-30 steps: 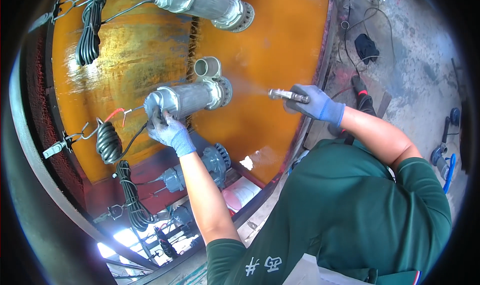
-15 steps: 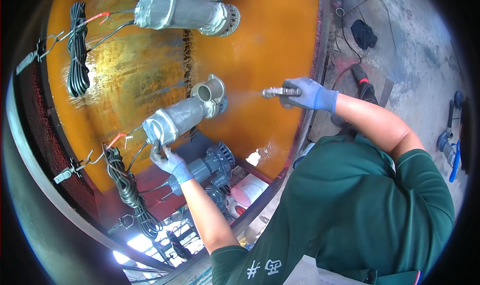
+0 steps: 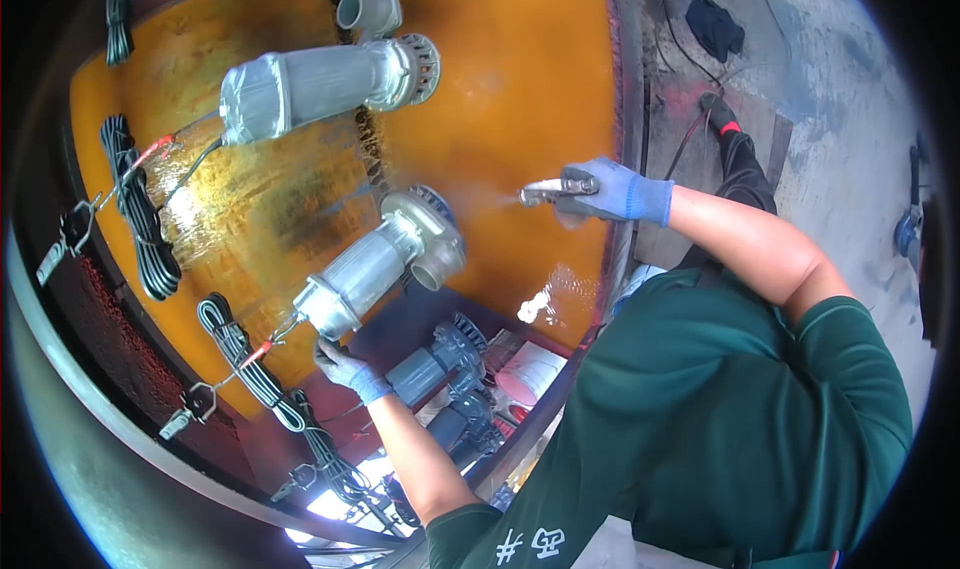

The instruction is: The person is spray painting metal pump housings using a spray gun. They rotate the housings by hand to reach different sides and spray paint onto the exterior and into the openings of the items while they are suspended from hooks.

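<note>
Hands wide apart: the right hand (image 3: 618,191) is wrapped around a metal spray gun (image 3: 548,189); the left hand (image 3: 350,371), its grip unclear, is at the lower end of the silver pump (image 3: 360,266), just beyond it. The orange panel (image 3: 520,89) ends behind the right hand, bare above it.

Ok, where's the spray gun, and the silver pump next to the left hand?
Spray gun (image 3: 548,190): head view, on its metal front part.
Silver pump (image 3: 362,271): head view, on its ribbed middle.
</note>
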Tool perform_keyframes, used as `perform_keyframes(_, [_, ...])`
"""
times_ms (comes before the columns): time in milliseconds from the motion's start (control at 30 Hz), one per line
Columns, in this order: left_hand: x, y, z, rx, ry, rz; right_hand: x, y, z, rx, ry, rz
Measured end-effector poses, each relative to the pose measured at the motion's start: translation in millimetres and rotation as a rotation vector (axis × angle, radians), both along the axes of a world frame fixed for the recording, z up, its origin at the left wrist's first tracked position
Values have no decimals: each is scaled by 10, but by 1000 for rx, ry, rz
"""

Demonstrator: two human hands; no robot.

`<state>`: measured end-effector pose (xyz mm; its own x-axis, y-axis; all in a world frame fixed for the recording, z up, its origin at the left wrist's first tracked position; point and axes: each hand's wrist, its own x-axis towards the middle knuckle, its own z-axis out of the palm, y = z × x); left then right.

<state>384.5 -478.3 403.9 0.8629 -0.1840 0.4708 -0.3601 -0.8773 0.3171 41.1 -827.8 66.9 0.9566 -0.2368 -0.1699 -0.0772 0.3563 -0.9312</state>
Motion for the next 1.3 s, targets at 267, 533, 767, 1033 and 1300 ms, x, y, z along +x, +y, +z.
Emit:
perform_keyframes(267, [150, -1072, 115, -54, 342, 265, -25, 100, -670, 412, -34, -187])
perform_keyframes(533, [741, -1360, 138, 151, 457, -181, 21, 195, -1350, 430, -136, -108])
perform_keyframes(767, [219, -1639, 102, 1667, -300, -75, -165, -239, -1424, 326, -125, -70])
perform_keyframes(1033, [104, -1680, 23, 955, 130, -121, -158, -616, -1467, 606, -179, -286])
perform_keyframes(1300, [-35, -1645, 136, 965, 180, -47, -229, -729, -1577, 338, -125, 120])
